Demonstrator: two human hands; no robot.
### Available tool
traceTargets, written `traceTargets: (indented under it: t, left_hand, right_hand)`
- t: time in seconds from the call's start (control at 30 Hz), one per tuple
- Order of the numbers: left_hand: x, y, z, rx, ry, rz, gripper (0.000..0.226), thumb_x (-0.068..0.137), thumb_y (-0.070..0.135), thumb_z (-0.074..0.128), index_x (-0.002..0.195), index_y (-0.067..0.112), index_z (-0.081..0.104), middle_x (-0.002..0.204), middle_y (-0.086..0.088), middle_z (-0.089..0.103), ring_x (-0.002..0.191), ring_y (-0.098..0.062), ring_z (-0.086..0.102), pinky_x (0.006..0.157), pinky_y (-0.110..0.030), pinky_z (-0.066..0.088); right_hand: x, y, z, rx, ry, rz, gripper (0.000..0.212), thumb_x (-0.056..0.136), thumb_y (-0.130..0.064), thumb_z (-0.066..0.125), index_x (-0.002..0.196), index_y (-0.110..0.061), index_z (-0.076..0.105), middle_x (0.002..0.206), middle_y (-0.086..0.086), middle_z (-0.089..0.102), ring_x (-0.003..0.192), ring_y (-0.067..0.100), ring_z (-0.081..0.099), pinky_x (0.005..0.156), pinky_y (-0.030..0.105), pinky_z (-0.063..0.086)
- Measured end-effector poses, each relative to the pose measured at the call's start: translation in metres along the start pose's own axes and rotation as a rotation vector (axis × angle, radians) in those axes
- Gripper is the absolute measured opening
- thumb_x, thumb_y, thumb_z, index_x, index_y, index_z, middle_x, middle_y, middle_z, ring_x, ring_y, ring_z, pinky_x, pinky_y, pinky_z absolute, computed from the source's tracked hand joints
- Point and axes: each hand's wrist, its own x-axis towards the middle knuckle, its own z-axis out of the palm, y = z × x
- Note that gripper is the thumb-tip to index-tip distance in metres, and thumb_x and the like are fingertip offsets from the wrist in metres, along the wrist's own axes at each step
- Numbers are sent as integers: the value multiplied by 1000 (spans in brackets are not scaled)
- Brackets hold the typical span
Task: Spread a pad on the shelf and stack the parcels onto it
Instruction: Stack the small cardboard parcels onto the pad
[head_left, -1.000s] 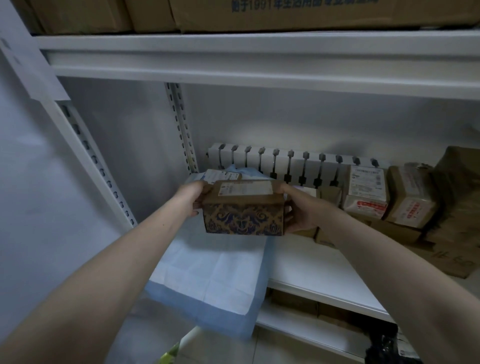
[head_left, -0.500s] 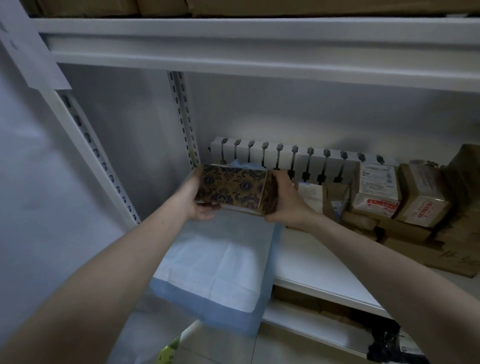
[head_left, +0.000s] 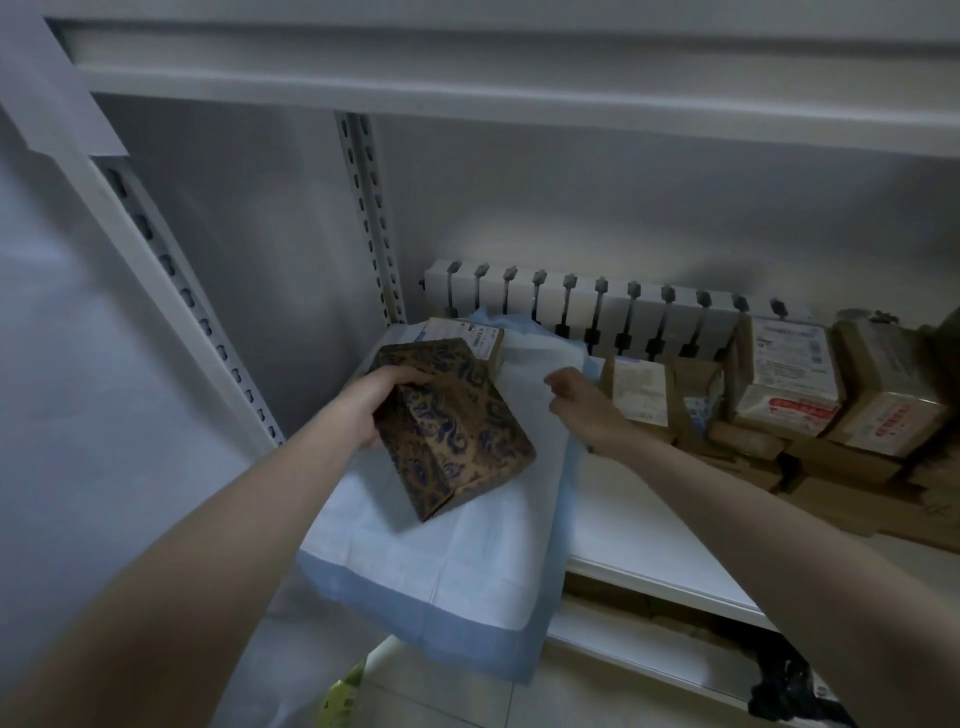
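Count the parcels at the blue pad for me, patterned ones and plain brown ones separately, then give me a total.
Patterned box: 1, tilted, gripped by the left hand
Plain brown parcel with a label: 1, at the back of the pad
Total: 2
The heap of parcels to the right lies off the pad and is not counted.

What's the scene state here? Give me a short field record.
left hand: grips the patterned box
right hand: off the box, by the pad's right edge; grip unclear
patterned box: tilted over the pad; contact unclear
pad: spread on the shelf, front edge overhanging
labelled parcel: on the pad, behind the box
other parcels: piled on the shelf's right, off the pad
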Motion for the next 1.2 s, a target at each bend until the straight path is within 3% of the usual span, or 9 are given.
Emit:
traceTargets:
  t: [0.13, 0.23, 0.37, 0.47, 0.63, 0.73, 0.93, 1.07, 1.2]
  left_hand:
    - [21, 0, -10, 73, -64, 7, 24, 73, 25, 76, 91, 16, 63, 90, -5, 64, 82, -19, 60, 73, -30, 52]
    - [35, 2, -3, 30, -156, 12, 23, 75, 25, 75, 91, 14, 62, 89, -7, 63, 87, -22, 58, 98, -39, 46]
    - [57, 12, 10, -12, -177, 41, 34, 80, 43, 68, 96, 14, 62, 99, -6, 60, 94, -23, 57, 95, -39, 44]
    - [81, 21, 23, 177, -55, 184, 42, 90, 42, 57, 121, 14, 58, 114, -2, 53, 107, -22, 51, 87, -30, 37]
    - [128, 21, 31, 505, 13, 457, 9, 90, 11, 51, 88, 12, 60, 84, 1, 57, 92, -17, 52, 65, -21, 38]
    - [150, 18, 35, 746, 6, 553, 13, 87, 9, 50, 80, 17, 56, 79, 3, 55, 90, -19, 54, 73, -26, 42]
    - [179, 14, 36, 1058, -43, 660, 15, 85, 21, 51, 78, 14, 61, 89, -6, 65, 87, -20, 59, 74, -25, 44]
    - [190, 14, 36, 1155, -65, 636, 14, 91, 15, 51, 82, 12, 62, 96, -9, 66, 91, -20, 58, 82, -28, 48]
    - [198, 19, 34, 1153, -75, 571, 23, 88, 22, 54, 93, 6, 71, 97, -7, 70, 92, -23, 64, 81, -31, 52]
  right_hand:
    - [5, -4, 7, 235, -487, 360, 77, 73, -62, 67, 136, -24, 44, 135, 7, 50, 121, 25, 51, 105, 42, 37]
    - [10, 6, 19, 417, -642, 400, 87, 53, -52, 84, 129, -20, 55, 132, 9, 59, 124, 29, 53, 111, 47, 36]
    - [20, 11, 15, 598, -455, 389, 82, 52, -47, 87, 123, -17, 61, 124, 8, 66, 117, 26, 60, 106, 42, 43]
    - [30, 18, -4, 621, -211, 415, 84, 50, -56, 87, 121, -20, 62, 123, 6, 66, 112, 27, 63, 101, 45, 48]
    - [41, 8, -20, 580, 56, 419, 55, 73, -44, 79, 115, -15, 58, 105, 5, 69, 88, 21, 68, 60, 26, 57]
    - [56, 3, -10, 597, 98, 466, 74, 60, -50, 84, 119, -13, 57, 109, 9, 66, 93, 26, 66, 77, 38, 58]
    - [65, -3, 6, 625, 128, 540, 64, 83, -45, 68, 133, -9, 49, 102, 7, 62, 81, 21, 60, 61, 29, 51]
    - [66, 12, 11, 539, 96, 588, 71, 84, -49, 65, 140, -11, 44, 133, 10, 55, 113, 29, 56, 98, 44, 48]
    - [69, 14, 11, 502, 148, 580, 76, 80, -53, 67, 138, -9, 45, 130, 10, 57, 111, 29, 57, 96, 40, 49]
